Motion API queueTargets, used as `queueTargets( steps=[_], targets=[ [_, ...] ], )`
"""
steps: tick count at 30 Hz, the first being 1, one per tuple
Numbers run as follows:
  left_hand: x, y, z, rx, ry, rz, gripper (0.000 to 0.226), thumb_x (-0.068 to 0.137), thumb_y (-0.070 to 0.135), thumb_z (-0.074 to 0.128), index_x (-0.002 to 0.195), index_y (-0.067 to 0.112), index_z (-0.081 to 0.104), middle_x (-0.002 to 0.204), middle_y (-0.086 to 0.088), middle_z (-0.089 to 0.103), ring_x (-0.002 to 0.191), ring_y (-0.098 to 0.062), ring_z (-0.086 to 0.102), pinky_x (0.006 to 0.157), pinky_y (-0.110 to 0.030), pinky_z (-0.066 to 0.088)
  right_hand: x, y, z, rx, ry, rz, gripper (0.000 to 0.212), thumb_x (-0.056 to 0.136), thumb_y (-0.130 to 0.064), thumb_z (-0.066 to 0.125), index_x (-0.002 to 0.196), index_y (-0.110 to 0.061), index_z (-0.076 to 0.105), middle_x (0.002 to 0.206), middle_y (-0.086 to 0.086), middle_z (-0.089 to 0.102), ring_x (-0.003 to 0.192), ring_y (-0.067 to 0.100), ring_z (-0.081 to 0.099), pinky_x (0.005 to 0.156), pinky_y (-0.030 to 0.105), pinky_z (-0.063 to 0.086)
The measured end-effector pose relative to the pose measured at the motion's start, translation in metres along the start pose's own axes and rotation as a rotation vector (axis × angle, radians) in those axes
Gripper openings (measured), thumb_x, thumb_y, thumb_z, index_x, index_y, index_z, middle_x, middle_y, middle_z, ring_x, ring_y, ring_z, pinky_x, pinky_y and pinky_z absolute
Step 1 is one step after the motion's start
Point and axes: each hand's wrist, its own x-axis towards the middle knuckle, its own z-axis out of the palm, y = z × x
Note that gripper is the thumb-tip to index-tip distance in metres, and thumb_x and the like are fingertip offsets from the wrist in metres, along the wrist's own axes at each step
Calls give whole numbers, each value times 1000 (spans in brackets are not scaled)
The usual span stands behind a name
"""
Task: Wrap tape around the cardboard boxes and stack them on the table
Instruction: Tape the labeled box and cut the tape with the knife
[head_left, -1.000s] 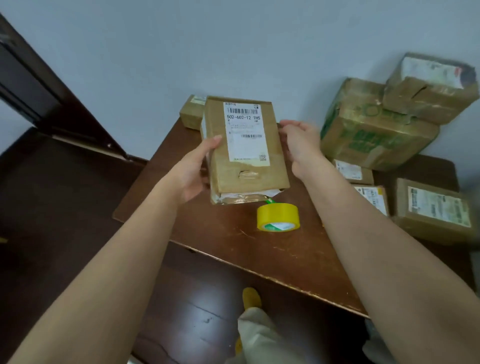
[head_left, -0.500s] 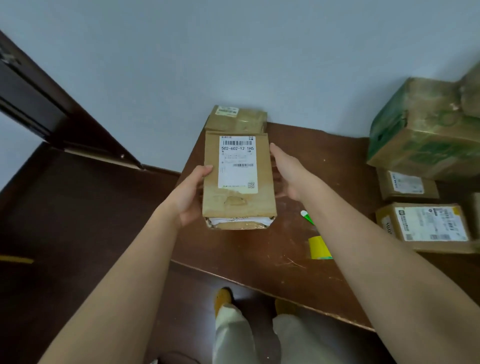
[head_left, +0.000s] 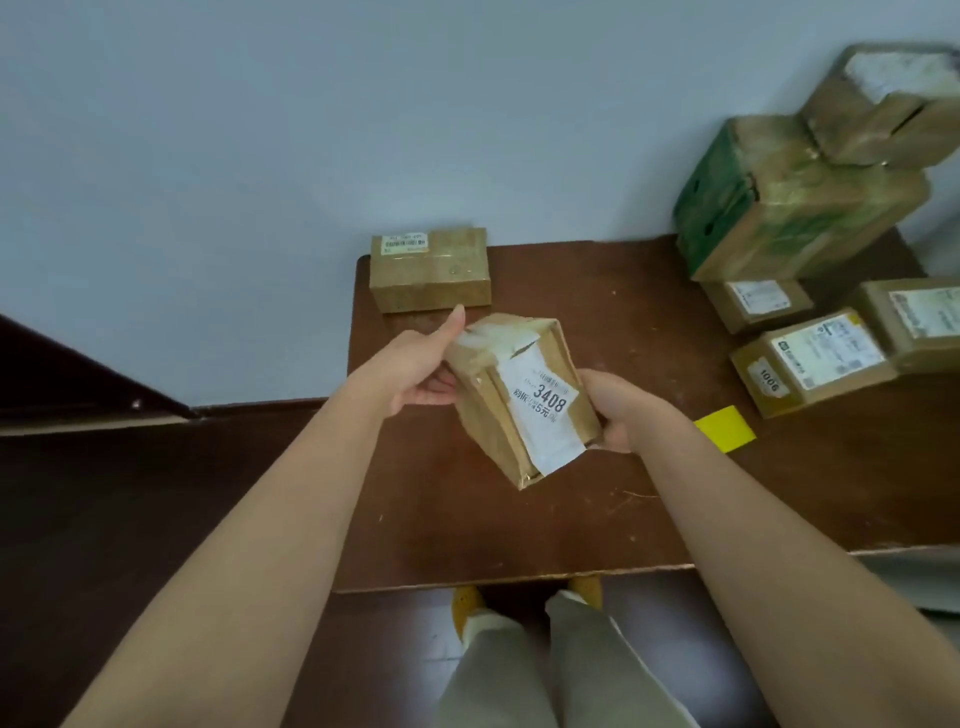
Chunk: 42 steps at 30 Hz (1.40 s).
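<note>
- Nearest me: the bare front strip of the desk, probably where the taping happens.
- Above it I hold the cardboard box off the desktop, tilted, with the label reading 3408 facing me. I judge this is to check its seams before taping.
- My left hand grips the box's far-left end, thumb up along the top corner and fingers underneath. That grip is grasping the box.
- My right hand curls round the near-right edge, also grasping the box. Two opposite holds let me turn it.
- Tape roll: a yellow piece shows just past my right wrist, lying on the desk within reach and mostly hidden by the arm.
- Further back, a small box sits flat against the wall, likely the start of the stack.
- Far right: a group of labelled boxes lies on the desk, with a green-printed box piled higher behind them. I can't tell whether they're taped.
</note>
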Motion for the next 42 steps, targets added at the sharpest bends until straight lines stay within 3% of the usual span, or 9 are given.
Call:
queueTargets(
  steps=[5,8,11,15,23,28,31,34,42],
  targets=[
    [8,14,4,206,93,106,64,94,66,44,123,12,63,124,-8,62,105,-21,61,93,-36,50,-14,11,-19,462,-206,168,43,99,-46,54,116,-10,70,115,21,72,98,47,70,70,62,59],
    [10,14,3,231,124,158,45,90,64,52,123,36,62,148,-4,41,134,-26,42,113,-43,31,-14,13,-29,635,-231,219,50,96,-44,57,125,-4,63,123,34,62,94,61,64,57,53,61],
    [7,14,3,161,61,204,26,95,44,60,114,26,56,125,-1,54,108,-15,54,93,-31,41,-10,13,-35,722,-224,157,56,99,-47,52,134,-3,55,125,32,58,85,50,71,53,35,61],
    [3,21,9,109,129,207,30,93,47,62,96,19,51,102,0,63,90,-17,60,85,-37,51,-14,5,-36,761,-148,32,59,105,-42,43,142,4,45,85,25,70,65,25,73,51,24,58],
    [-5,31,12,-3,182,199,30,94,40,63,100,15,48,100,-3,66,80,-15,64,66,-29,54,-12,-18,-35,501,-83,-92,54,98,-35,61,134,3,48,96,20,63,65,18,70,53,21,57],
    [-2,30,10,75,149,194,53,94,32,65,142,25,43,133,-4,55,115,-20,56,97,-35,42,-13,-21,-32,336,-90,-158,39,98,-44,60,128,-20,62,116,12,66,77,19,66,59,23,56],
    [-7,28,11,77,58,128,68,93,59,51,150,26,36,151,0,43,135,-21,44,114,-41,33,-15,-23,-31,213,-19,-305,28,100,-32,61,127,-26,62,102,0,66,70,12,57,57,22,48],
    [-12,25,15,-224,-206,61,95,68,84,50,147,30,39,135,-1,62,122,-23,60,101,-50,49,-19,-31,-27,-29,78,-498,39,95,-25,68,133,-21,62,88,-5,64,69,11,48,52,19,38],
    [3,2,36,-543,-137,163,52,89,40,68,135,18,56,122,-5,70,111,-23,67,96,-48,52,-31,-44,-18,-306,-15,-642,31,98,-21,64,128,-29,67,103,-9,67,77,6,58,57,11,45]
  ],
)
